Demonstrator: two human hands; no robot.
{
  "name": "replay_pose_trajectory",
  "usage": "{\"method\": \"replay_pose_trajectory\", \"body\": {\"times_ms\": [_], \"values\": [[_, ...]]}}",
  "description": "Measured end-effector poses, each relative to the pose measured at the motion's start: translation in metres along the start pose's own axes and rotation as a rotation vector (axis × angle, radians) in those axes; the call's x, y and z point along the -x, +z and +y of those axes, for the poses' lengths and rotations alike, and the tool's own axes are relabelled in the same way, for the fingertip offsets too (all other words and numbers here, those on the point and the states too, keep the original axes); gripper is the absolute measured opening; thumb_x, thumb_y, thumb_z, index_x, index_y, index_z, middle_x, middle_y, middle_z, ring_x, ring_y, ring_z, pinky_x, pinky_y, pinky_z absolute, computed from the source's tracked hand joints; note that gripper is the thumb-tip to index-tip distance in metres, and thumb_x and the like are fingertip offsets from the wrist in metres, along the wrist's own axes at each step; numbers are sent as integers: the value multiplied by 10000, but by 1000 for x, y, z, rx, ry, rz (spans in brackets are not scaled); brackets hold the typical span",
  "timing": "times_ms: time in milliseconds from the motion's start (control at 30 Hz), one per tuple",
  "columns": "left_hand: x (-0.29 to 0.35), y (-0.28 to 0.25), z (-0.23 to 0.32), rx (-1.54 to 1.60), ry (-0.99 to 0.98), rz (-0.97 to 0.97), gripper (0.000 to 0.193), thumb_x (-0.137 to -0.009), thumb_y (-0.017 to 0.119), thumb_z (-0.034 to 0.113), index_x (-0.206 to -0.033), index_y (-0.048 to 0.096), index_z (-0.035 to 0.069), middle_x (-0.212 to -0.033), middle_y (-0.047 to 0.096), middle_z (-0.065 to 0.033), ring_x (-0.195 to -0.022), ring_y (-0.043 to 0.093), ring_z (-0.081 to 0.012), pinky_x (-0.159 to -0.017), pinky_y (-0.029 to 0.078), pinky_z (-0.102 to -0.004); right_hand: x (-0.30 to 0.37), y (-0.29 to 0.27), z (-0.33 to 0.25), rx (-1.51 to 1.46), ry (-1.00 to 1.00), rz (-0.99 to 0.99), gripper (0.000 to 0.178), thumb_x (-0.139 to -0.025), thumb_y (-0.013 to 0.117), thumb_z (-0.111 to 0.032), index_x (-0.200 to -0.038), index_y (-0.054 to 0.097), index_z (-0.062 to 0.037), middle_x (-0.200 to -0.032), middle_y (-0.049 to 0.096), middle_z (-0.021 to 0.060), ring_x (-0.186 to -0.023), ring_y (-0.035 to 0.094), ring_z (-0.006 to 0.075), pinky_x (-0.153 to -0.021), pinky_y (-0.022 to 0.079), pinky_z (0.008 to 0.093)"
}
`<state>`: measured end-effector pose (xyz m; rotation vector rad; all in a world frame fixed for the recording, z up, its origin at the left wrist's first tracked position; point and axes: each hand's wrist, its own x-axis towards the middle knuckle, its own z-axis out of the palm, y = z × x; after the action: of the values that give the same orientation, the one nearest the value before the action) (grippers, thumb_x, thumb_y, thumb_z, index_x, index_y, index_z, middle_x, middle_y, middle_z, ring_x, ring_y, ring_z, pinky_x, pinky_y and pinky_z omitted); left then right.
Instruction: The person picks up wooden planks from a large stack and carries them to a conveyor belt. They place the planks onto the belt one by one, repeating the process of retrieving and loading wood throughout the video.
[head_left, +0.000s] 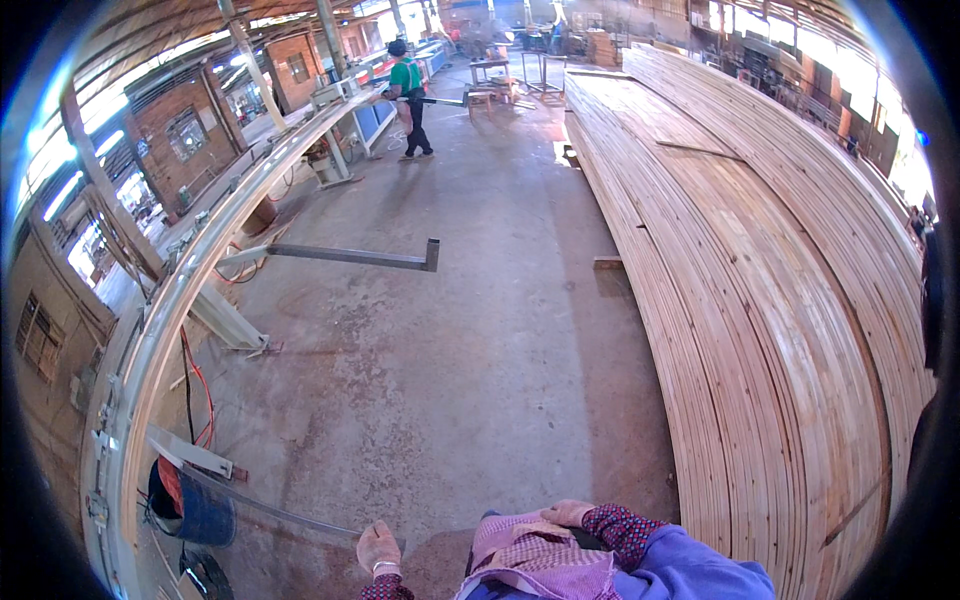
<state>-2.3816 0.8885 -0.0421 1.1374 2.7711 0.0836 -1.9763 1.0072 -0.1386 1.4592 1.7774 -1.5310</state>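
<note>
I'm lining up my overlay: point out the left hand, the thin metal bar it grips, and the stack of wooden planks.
left hand point(378, 548): head view, back of the hand.
thin metal bar point(280, 514): head view, mid-length of the bar.
stack of wooden planks point(760, 300): head view, top face.

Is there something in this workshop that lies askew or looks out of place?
Yes. One thin loose wooden strip lies crosswise on top of the large stack of long pale wooden boards, at an angle to their run. A small wood offcut lies on the concrete floor beside the stack.

A long, thin grey metal bar point(270, 510) slants low across the stained concrete floor, its near end seemingly gripped in the left hand point(378, 548).
</note>
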Motion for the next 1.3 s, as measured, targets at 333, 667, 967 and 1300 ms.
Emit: {"method": "replay_pose_trajectory", "body": {"times_ms": [333,667,967,1300], "values": [[3,-5,2,26,8,-1,470,-957,384,388,-918,697,39,-979,690,-195,-928,654,-373,-838,507,-452,-5,-1,3,43,-32,-3,611,-935,419,-572,-1250,638,-97,-1266,622,188,-1214,565,345,-1040,411,421],[9,-20,17,146,-146,2,509,-950,390,422,-888,697,20,-938,686,-218,-892,651,-400,-828,502,-481,2,-5,3,4,-26,30,600,-925,448,-580,-1214,660,-98,-1244,635,184,-1198,579,328,-1015,427,409],[6,-7,6,120,-68,35,504,-950,396,424,-860,688,23,-909,684,-218,-865,653,-392,-806,508,-474,-10,-3,9,30,-34,14,614,-932,425,-584,-1245,641,-101,-1256,632,178,-1200,579,330,-1024,423,419],[12,-22,19,133,-136,55,514,-934,409,428,-828,688,10,-878,679,-229,-838,653,-405,-778,505,-490,-12,-4,8,33,-15,13,614,-916,414,-583,-1246,638,-117,-1279,618,177,-1224,563,339,-1028,421,424]]}}
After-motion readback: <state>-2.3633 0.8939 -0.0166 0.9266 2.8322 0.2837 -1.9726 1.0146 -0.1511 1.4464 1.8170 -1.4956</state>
